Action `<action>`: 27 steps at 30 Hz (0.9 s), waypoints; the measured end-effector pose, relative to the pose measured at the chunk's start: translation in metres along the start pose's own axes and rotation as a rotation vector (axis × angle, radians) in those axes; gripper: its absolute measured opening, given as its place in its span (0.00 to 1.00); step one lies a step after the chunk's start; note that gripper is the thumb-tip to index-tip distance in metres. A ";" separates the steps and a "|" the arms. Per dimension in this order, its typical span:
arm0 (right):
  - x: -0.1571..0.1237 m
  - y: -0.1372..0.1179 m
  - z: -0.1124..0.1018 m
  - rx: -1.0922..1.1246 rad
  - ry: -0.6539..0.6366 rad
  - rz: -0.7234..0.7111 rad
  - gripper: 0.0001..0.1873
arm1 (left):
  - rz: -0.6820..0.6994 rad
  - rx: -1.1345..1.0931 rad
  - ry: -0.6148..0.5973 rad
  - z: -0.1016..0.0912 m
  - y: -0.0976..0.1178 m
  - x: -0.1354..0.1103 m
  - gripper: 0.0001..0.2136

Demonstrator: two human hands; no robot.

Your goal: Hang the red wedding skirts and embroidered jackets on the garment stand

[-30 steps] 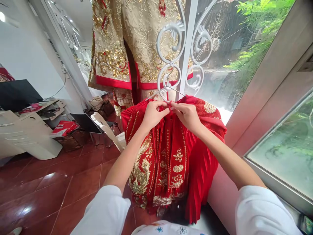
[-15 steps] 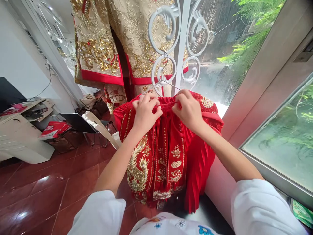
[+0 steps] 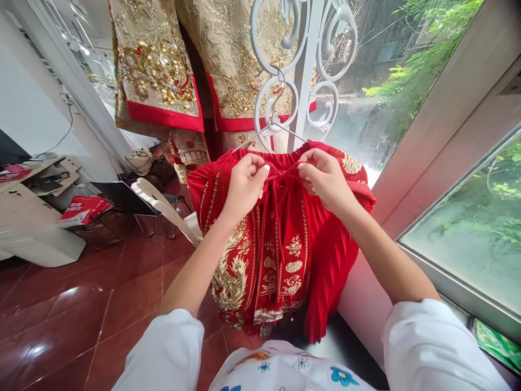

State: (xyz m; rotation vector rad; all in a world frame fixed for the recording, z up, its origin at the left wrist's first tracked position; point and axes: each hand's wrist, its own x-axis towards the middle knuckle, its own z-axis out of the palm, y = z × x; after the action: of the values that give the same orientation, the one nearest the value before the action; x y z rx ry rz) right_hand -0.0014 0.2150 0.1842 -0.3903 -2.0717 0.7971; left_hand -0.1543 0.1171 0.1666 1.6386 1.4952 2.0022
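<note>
A red pleated skirt [image 3: 280, 255] with gold embroidery hangs from a thin wire hanger [image 3: 272, 128] hooked on a white scrolled metal stand [image 3: 303, 70]. My left hand [image 3: 244, 184] is closed on the red waist ties [image 3: 280, 174] at the skirt's top, left of centre. My right hand [image 3: 323, 179] pinches the same ties a little to the right. Thin red cords hang down between my two hands. Behind the stand hangs a gold embroidered jacket [image 3: 171, 65] with red trim.
A large window [image 3: 468, 233] and its frame run along the right. White plastic chairs [image 3: 163, 203], a dark chair [image 3: 122, 198] and a white table with red papers [image 3: 81, 209] stand at the left on a glossy red tiled floor [image 3: 73, 315].
My hands have drawn slightly apart along the waistband, and the red cords now hang loose between them. The camera has shifted a little.
</note>
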 end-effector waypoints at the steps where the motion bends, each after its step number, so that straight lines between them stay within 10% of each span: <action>1: -0.001 0.004 -0.006 -0.026 0.017 -0.022 0.02 | -0.018 -0.003 -0.007 -0.005 -0.002 0.001 0.06; 6: -0.008 0.016 -0.026 -0.225 -0.057 -0.146 0.05 | -0.006 0.084 -0.127 -0.022 0.000 0.000 0.05; 16: 0.004 0.025 -0.040 0.050 -0.180 -0.104 0.10 | 0.143 0.270 0.044 -0.025 -0.005 -0.001 0.08; 19: -0.006 0.026 -0.037 0.090 -0.053 -0.091 0.11 | 0.281 0.434 0.180 -0.023 -0.007 -0.015 0.06; 23: -0.053 0.024 -0.009 0.012 0.457 -0.238 0.10 | 0.634 0.807 0.554 0.012 -0.026 -0.068 0.14; 25: -0.081 0.029 0.016 -0.068 0.599 -0.342 0.07 | 0.567 0.814 0.450 0.037 -0.045 -0.100 0.09; 27: -0.105 0.039 0.045 -0.064 0.478 -0.320 0.08 | 0.348 0.868 0.338 0.057 -0.068 -0.125 0.11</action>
State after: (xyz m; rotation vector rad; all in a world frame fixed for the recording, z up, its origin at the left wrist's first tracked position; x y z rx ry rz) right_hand 0.0223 0.1703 0.0742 -0.2443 -1.6548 0.3983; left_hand -0.0897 0.1024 0.0280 2.0126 2.6323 1.9849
